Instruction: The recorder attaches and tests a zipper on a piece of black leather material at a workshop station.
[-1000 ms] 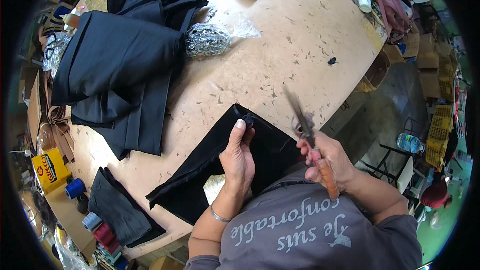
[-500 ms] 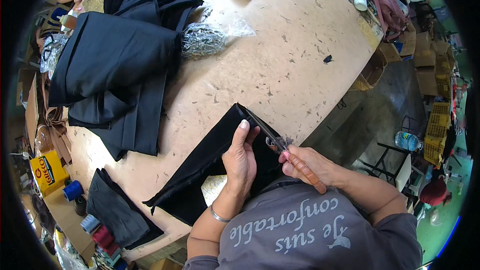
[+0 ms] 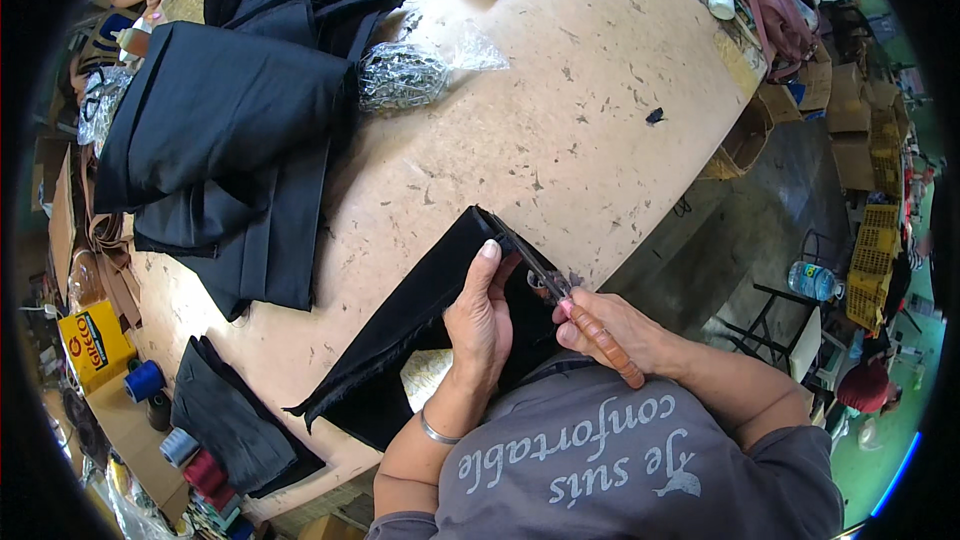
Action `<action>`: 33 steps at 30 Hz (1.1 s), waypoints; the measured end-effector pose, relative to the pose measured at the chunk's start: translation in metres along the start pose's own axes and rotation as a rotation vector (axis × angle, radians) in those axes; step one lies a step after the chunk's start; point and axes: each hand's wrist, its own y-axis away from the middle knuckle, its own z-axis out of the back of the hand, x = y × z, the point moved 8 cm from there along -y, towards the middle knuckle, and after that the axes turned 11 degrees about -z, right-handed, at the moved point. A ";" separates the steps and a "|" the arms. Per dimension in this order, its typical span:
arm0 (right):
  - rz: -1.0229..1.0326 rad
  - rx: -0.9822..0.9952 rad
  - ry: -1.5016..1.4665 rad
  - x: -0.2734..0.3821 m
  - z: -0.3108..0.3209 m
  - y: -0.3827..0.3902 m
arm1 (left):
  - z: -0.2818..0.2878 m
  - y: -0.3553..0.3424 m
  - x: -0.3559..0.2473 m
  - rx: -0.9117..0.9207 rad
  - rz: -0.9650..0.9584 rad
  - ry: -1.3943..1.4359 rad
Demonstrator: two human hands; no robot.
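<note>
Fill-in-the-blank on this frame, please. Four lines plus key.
1. The right hand grips the long tool by its brown ____.
2. The left hand is at the cloth, which is coloured ____.
3. The metal bracelet is on the person's ____ wrist.
4. The thread spool nearest the yellow box is coloured ____.

Missing words: handle; black; left; blue.

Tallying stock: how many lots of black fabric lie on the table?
3: large pile, upper left; small stack, lower left; cloth by the left hand. More may be hidden.
</note>
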 end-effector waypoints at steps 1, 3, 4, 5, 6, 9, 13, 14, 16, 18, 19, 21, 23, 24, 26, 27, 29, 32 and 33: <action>0.006 -0.005 0.008 0.001 0.000 0.000 | -0.001 0.000 0.001 0.009 0.008 0.020; 0.017 -0.015 0.023 0.003 0.001 0.000 | 0.000 0.000 0.000 0.007 -0.002 0.007; 0.004 -0.011 0.026 0.002 0.001 0.000 | -0.001 0.001 0.001 0.009 0.011 0.029; -0.009 -0.008 0.028 0.002 0.001 0.000 | 0.000 0.000 0.000 0.011 -0.002 0.006; -0.017 -0.005 0.046 0.001 0.000 0.000 | 0.000 0.000 0.000 0.014 -0.002 0.002; -0.013 -0.023 0.041 0.003 0.001 0.000 | 0.001 0.000 0.001 0.007 0.001 -0.009; -0.037 -0.034 0.081 0.000 0.002 -0.001 | 0.002 -0.001 0.002 0.026 -0.005 -0.004; -0.050 -0.031 0.081 -0.001 0.002 -0.001 | 0.002 -0.001 0.001 0.023 -0.014 -0.013; -0.054 -0.035 0.078 -0.002 0.002 -0.002 | 0.003 -0.002 0.002 0.021 -0.008 -0.012; -0.034 -0.051 0.070 -0.001 0.004 -0.001 | 0.001 -0.002 0.001 0.037 -0.013 -0.010; -0.006 -0.064 0.056 0.001 0.005 0.000 | 0.001 -0.002 0.002 0.028 0.005 -0.010; 0.045 -0.090 0.036 0.005 0.006 0.002 | -0.001 -0.002 0.001 0.044 -0.010 -0.015; 0.044 -0.095 0.000 0.005 0.007 0.003 | -0.001 -0.002 0.001 0.049 -0.010 -0.017; 0.041 -0.098 -0.014 0.004 0.008 0.002 | -0.002 -0.002 0.001 0.053 -0.009 -0.017; 0.019 -0.089 0.010 0.002 0.008 0.001 | -0.001 -0.002 0.002 0.052 -0.005 -0.025; -0.015 -0.078 0.034 -0.001 0.007 0.000 | 0.000 -0.003 0.003 0.049 -0.001 -0.034; -0.047 -0.065 -0.007 -0.004 0.006 0.000 | 0.001 -0.004 0.004 0.040 0.003 -0.045; -0.100 -0.060 -0.190 -0.009 0.005 0.002 | 0.000 -0.006 0.003 0.040 0.003 -0.049; -0.100 -0.047 -0.306 -0.009 0.005 0.002 | -0.001 -0.006 0.002 0.050 0.004 -0.046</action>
